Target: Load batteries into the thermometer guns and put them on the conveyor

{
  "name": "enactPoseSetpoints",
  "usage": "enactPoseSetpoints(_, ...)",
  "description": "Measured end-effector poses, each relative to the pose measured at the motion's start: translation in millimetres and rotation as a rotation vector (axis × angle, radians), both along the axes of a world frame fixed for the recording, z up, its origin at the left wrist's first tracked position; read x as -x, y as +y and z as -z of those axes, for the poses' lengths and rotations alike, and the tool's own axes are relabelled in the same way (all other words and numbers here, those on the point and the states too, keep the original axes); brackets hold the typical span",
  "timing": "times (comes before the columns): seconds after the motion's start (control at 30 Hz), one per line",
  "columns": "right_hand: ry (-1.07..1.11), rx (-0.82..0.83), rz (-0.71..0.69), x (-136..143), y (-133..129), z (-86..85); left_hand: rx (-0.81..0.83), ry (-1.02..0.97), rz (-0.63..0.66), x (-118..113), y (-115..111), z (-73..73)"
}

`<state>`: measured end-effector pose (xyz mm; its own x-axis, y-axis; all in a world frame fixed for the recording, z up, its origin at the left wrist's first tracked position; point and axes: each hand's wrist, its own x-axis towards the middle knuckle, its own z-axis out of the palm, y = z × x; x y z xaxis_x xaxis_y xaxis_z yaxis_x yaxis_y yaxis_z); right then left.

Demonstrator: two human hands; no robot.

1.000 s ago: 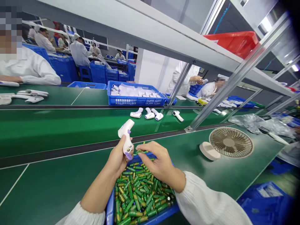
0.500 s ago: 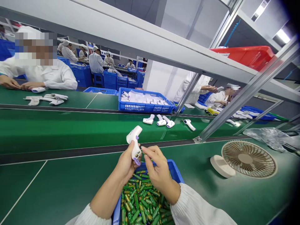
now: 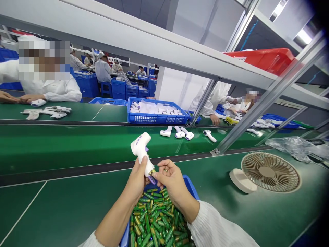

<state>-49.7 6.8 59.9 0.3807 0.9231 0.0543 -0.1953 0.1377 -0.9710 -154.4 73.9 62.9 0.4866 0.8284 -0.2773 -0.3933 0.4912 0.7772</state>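
Observation:
My left hand [image 3: 135, 178] is closed around the handle of a white infrared thermometer [image 3: 141, 148] with purple buttons and trigger. It is held tilted, the handle's lower end toward me and its purple battery cover [image 3: 152, 179] swung open. A green and gold battery [image 3: 153, 172] shows at the handle's opening. My right hand [image 3: 171, 180] has its thumb tip against that battery, the other fingers curled behind; their grip is partly hidden. Beneath both hands stands a blue bin [image 3: 191, 187] full of green batteries [image 3: 156, 219].
Several similar thermometers [image 3: 189, 134] lie on the green belt [image 3: 77, 142] ahead. Behind it stands a blue basket [image 3: 156, 117] of white parts. A beige fan [image 3: 269, 171] is to the right, near a slanted metal post [image 3: 244, 118]. Co-workers in white [image 3: 61, 87] sit across.
My left hand has turned the thermometer and shifted slightly left, so its purple buttons now show. My right thumb has come against the battery at the handle's end. A co-worker's hand reached down at right.

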Motion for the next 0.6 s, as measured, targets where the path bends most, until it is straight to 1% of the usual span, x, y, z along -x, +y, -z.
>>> enactPoseSetpoints(0.07,-0.127,-0.048,0.046,3.5,-2.8,-1.5,0.008,0.005,0.001,-0.2,-0.1,0.4)
enactPoseSetpoints(0.17,-0.409,-0.171,0.166,9.4,-6.5,-1.6,0.077,0.012,0.033,-0.5,-0.5,0.4)
enactPoseSetpoints(0.23,-0.493,-0.205,0.22,11.2,-7.6,-0.5,0.088,0.02,0.077,-0.7,-1.9,0.4)
enactPoseSetpoints(0.37,-0.437,-0.195,0.226,7.6,-9.0,-0.6,-0.009,0.052,0.204,-0.4,-5.4,0.2)
enactPoseSetpoints(0.43,-0.518,-0.258,0.235,5.2,-11.3,-3.7,0.011,0.053,0.246,0.6,-5.0,-1.1)
enactPoseSetpoints(0.53,-0.733,-0.391,0.197,5.0,-15.2,-9.0,0.114,0.02,0.208,3.0,-1.7,-4.1)
enactPoseSetpoints(0.6,-0.827,-0.434,0.151,6.1,-15.5,-10.1,0.158,0.009,0.178,4.4,0.1,-4.9)
